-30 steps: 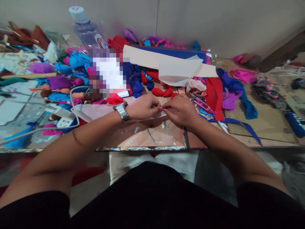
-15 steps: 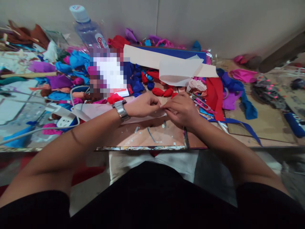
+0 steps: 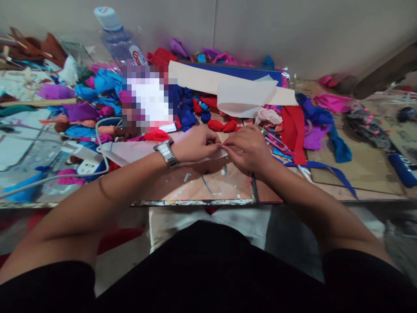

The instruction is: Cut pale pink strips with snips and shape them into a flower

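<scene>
My left hand (image 3: 198, 144), with a metal watch (image 3: 167, 153) on its wrist, is pinched at its fingertips over a pale translucent strip (image 3: 133, 153) that runs out to the left beneath the wrist. Close on the right, my right hand (image 3: 246, 147) is pinched too, its fingertips nearly touching the left ones. What lies between the fingertips of the right hand is too small to make out. Twisted red fabric pieces (image 3: 222, 126) lie just behind both hands. A pink clip-like tool (image 3: 278, 143) sits beside the right hand.
At the back left stands a clear bottle (image 3: 122, 45). A cream strip (image 3: 195, 78) and a translucent sheet (image 3: 246, 95) lie behind the hands. Colourful fabric, a power strip (image 3: 89, 167) with a cable, and a red band (image 3: 293, 130) surround the work area.
The fingertips of my left hand have closed together and its wrist has turned slightly. My right hand has barely shifted.
</scene>
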Demonstrator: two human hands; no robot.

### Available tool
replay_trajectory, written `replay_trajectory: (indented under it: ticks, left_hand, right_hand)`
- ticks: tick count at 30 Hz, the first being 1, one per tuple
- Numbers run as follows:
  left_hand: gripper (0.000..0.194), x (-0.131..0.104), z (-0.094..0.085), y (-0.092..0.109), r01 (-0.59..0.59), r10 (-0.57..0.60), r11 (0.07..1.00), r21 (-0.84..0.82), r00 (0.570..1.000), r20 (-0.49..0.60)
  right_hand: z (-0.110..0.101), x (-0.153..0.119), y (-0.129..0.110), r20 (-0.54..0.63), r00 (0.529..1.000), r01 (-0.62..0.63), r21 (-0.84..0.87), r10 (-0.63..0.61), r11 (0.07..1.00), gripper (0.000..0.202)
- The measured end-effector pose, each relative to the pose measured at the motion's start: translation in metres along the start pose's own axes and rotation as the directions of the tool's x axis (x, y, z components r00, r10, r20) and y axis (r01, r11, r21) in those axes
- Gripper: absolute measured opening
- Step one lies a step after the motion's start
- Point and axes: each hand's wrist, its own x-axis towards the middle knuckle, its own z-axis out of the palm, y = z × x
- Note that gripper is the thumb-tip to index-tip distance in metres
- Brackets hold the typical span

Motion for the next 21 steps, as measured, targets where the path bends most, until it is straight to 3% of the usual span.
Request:
replay_trajectory:
  ticks: [5,10,17,21]
  left_hand:
    - [0.032,-0.004,0.008,0.003,-0.008,0.031,0.968,0.250,0.996,-0.086]
    - [0.038,-0.006,0.015,0.004,-0.019,0.069,0.901,0.433,0.993,-0.099]
    - [0.040,-0.009,0.020,0.010,-0.049,0.088,0.830,0.555,0.995,-0.045]
    - [0.040,-0.008,0.021,0.009,-0.053,0.100,0.836,0.546,0.993,-0.057]
  right_hand:
    - [0.003,0.002,0.005,-0.008,0.999,-0.042,0.096,0.043,0.995,0.016]
    - [0.006,0.003,0.007,-0.042,0.995,-0.077,0.175,0.085,0.981,0.009]
    - [0.006,0.003,0.007,-0.029,0.984,-0.162,0.248,0.175,0.955,0.007]
    - [0.007,0.003,0.006,-0.005,0.984,-0.171,0.236,0.177,0.957,0.006]
